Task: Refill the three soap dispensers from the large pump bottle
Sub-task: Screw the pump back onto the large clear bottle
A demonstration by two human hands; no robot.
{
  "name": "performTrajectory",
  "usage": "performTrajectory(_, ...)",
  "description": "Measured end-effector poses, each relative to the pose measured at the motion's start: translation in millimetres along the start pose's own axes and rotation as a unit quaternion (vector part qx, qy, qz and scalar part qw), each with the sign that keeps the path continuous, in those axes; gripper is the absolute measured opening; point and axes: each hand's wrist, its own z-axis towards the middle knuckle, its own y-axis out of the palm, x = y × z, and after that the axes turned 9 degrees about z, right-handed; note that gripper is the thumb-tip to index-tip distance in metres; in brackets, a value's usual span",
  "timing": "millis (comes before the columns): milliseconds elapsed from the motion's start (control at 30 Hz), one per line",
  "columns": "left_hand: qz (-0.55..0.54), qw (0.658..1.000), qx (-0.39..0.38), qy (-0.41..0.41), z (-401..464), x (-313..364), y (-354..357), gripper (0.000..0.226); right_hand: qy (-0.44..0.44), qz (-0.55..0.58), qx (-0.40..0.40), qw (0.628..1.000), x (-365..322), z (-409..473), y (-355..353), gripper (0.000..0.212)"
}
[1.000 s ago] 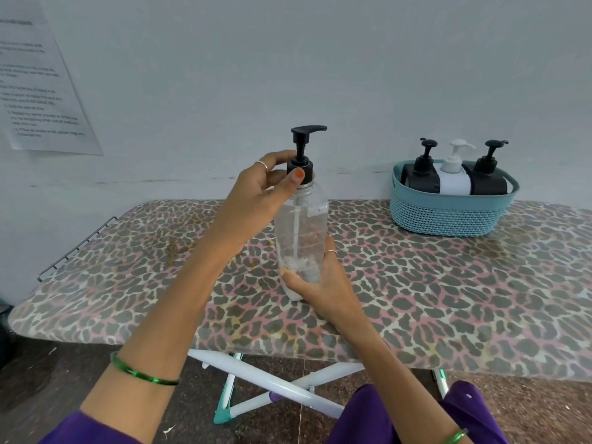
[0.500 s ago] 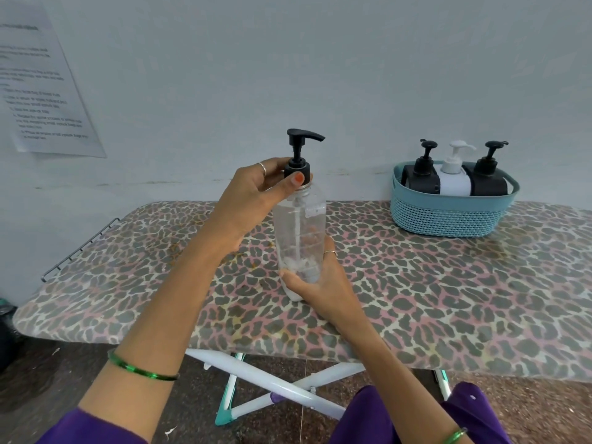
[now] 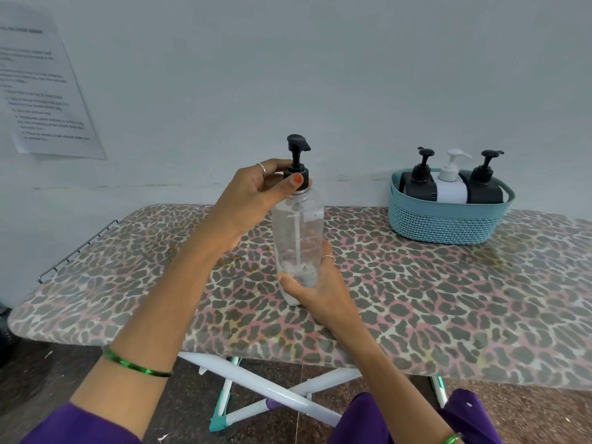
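We wear purple sleeves that end high on both arms, with purple cloth over our lap. Our left hand (image 3: pixel 253 200) has 1 thin silver ring and an orange-painted thumbnail; our right hand (image 3: pixel 320 291) has 1 thin ring too. Each wrist carries 1 shiny green bangle.
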Motion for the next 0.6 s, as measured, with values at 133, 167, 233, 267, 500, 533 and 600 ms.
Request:
performTrajectory(133,0.015,0.999,0.039,0.003,-0.6,-2.2,6.1,0.029,-0.002,-0.004,0.006,1.0,2.7,-0.9,0.1,0.063)
performTrajectory(167,0.022,0.998,0.06,0.005,-0.7,-3.2,9.3,0.026,-0.004,-0.006,0.007,1.0,3.2,-1.3,0.1,0.061)
performTrajectory(233,0.034,0.996,0.086,0.008,0.3,-6.0,13.6,0.018,-0.005,-0.009,0.01,1.0,1.8,-1.1,0.2,0.062)
performTrajectory(267,0.039,0.995,0.09,0.008,1.0,-7.1,14.6,0.015,-0.005,-0.01,0.01,1.0,1.2,-1.1,0.1,0.062)
performTrajectory(500,0.019,0.999,-0.007,0.029,6.6,-5.3,1.9,0.032,0.003,0.0,0.004,1.0,2.9,-1.6,-1.6,0.07)
performTrajectory(533,0.017,0.999,-0.024,0.026,8.3,-5.6,0.4,0.033,0.008,0.004,0.004,1.0,3.0,-2.0,-1.4,0.071)
performTrajectory(600,0.016,0.999,-0.041,0.016,11.5,-5.5,0.5,0.034,0.014,0.009,0.009,1.0,1.1,-2.2,-1.3,0.069)
